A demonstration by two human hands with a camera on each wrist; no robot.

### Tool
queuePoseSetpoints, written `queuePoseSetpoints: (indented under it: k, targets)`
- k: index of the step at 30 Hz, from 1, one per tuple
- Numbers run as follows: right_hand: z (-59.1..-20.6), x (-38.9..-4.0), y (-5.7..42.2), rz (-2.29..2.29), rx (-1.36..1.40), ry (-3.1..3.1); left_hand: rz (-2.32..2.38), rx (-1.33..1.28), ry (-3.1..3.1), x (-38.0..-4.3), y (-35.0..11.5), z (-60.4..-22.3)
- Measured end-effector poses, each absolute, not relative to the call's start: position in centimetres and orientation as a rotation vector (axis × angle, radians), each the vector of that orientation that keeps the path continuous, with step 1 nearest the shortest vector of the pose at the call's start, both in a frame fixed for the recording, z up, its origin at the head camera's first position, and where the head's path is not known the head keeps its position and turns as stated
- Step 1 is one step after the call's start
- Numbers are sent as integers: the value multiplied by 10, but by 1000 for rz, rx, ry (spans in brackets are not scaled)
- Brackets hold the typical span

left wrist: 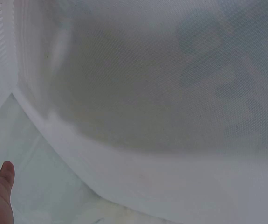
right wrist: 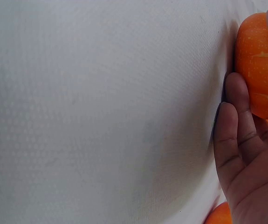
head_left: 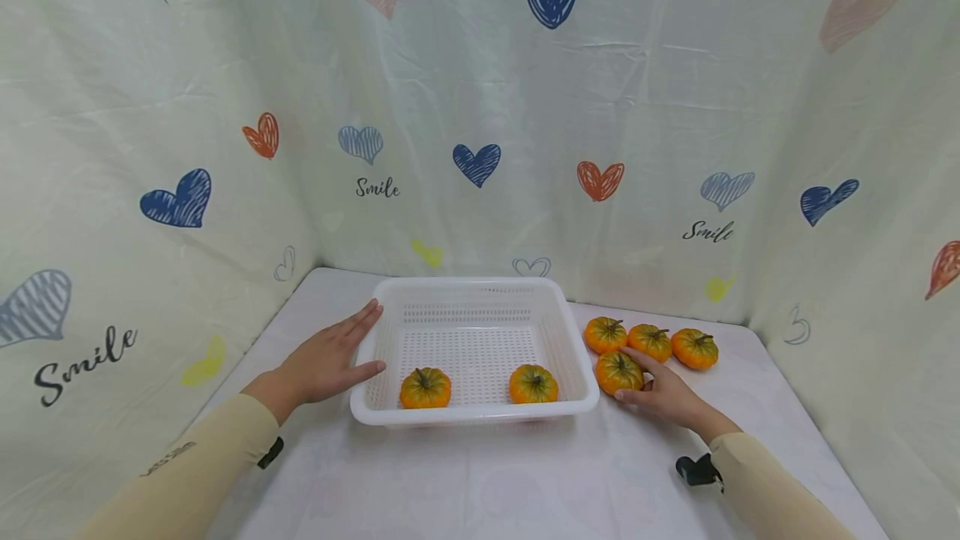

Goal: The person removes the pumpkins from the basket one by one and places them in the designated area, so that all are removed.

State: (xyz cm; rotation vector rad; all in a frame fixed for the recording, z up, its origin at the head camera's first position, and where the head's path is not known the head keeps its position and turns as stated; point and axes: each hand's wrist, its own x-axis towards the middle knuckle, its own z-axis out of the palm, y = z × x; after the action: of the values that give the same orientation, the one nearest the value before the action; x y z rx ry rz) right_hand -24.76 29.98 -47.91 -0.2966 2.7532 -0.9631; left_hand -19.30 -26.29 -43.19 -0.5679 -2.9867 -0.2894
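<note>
A white plastic basket (head_left: 468, 416) with perforated walls sits on the table and holds two small orange pumpkins, one at the front left (head_left: 425, 389) and one at the front right (head_left: 533, 384). My left hand (head_left: 324, 361) lies along the basket's left rim, fingers straight and thumb spread over the edge. Right of the basket, my right hand (head_left: 663, 390) grips a small pumpkin (head_left: 618, 372) from its right side. In the right wrist view the thumb and fingers bracket this pumpkin (right wrist: 260, 70), the fingers low against the tabletop.
Behind the gripped pumpkin, three more stand in a row: a left one (head_left: 604, 334), a middle one (head_left: 649, 343) and a right one (head_left: 694, 349). A white cloth covers the table (head_left: 450, 482). Curtains (head_left: 480, 90) printed with hearts enclose the back and both sides.
</note>
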Motion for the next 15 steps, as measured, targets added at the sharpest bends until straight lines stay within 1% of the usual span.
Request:
queuePoseSetpoints:
  k: [15]
  targets:
    - [-480,-248,300,-962,-287,2756,-306,-578,-2972,-192,-263,-432]
